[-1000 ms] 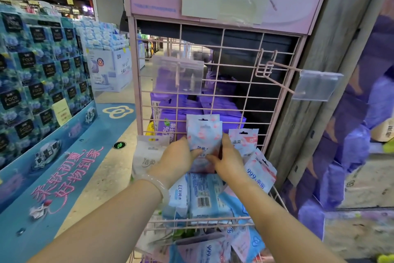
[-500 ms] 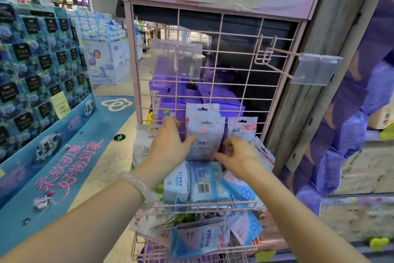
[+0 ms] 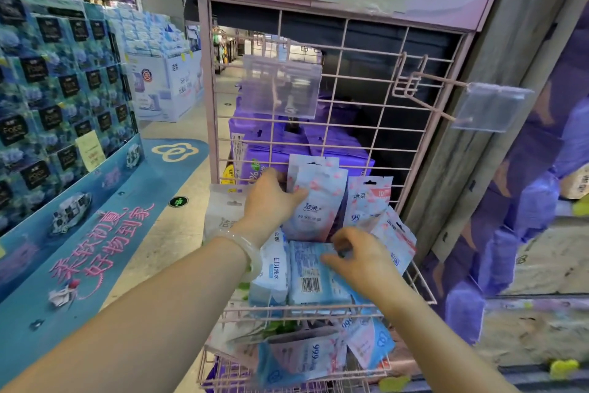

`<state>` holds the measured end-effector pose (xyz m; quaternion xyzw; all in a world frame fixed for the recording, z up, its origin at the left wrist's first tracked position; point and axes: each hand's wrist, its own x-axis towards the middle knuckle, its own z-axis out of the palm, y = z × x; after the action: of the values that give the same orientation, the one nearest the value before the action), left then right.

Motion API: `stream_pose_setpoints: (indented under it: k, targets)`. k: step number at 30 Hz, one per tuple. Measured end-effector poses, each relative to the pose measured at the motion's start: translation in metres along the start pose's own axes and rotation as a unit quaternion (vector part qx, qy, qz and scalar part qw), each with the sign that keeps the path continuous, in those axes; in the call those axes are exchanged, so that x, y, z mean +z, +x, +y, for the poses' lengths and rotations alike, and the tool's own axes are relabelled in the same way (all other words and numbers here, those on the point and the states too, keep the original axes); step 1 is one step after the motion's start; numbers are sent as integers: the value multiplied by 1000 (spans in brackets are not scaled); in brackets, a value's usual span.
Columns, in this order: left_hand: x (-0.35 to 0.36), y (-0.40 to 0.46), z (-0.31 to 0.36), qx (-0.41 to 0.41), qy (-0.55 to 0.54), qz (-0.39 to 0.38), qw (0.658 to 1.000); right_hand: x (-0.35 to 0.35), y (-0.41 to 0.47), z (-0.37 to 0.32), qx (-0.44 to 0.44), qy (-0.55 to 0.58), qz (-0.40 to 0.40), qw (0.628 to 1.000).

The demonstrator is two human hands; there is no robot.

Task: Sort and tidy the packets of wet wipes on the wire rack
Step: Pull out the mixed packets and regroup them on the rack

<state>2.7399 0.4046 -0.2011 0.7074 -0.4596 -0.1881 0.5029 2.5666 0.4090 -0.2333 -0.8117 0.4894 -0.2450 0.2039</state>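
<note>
Pink wire makes up the rack (image 3: 366, 99), a grid panel with a basket shelf (image 3: 420, 284) at hand height and a second basket (image 3: 287, 383) below it. Seen from the head camera, the left hand (image 3: 271, 201) reaches into the upper basket and pinches an upright pink-and-white packet (image 3: 318, 201) by its left edge, thumb on the front and fingers curled behind; a pale bangle (image 3: 245, 252) sits on that wrist. Just right of this packet stands another pink packet (image 3: 366, 198), and a third (image 3: 395, 239) leans tilted against the basket's right side. The right hand (image 3: 360, 255) hovers lower, fingers loosely bent and slightly parted, fingertips touching the top of a blue packet with a barcode (image 3: 312, 278) that stands in the basket's front row; whether it actually grips the packet cannot be told. Beside that, to the left, a white-and-blue packet (image 3: 271, 274) stands on end, and a white packet (image 3: 223, 214) stands at the basket's far left, partly hidden by the left wrist. More packets (image 3: 302, 357) lie jumbled in the lower basket. Two clear plastic tag holders (image 3: 280, 86) (image 3: 490, 106) hang from hooks on the grid. Purple boxes (image 3: 271, 150) show behind the wire.
</note>
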Motion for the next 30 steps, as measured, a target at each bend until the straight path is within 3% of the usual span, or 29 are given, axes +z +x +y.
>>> stream_pose_setpoints:
  k: [7, 14, 22, 30]
  targets:
    - [-1, 0, -2, 31, 49, -26, 998, 9, -11, -7, -85, -229, -114, 963]
    - [-4, -1, -9, 45, 69, -29, 996, -8, 7, 1, -179, -337, -195, 903]
    - [-2, -2, -14, 61, 48, -21, 997, 0, 4, 16, -317, -322, -183, 873]
    - [-1, -5, -14, 68, 47, -10, 997, 5, 0, 20, -321, -321, -151, 878]
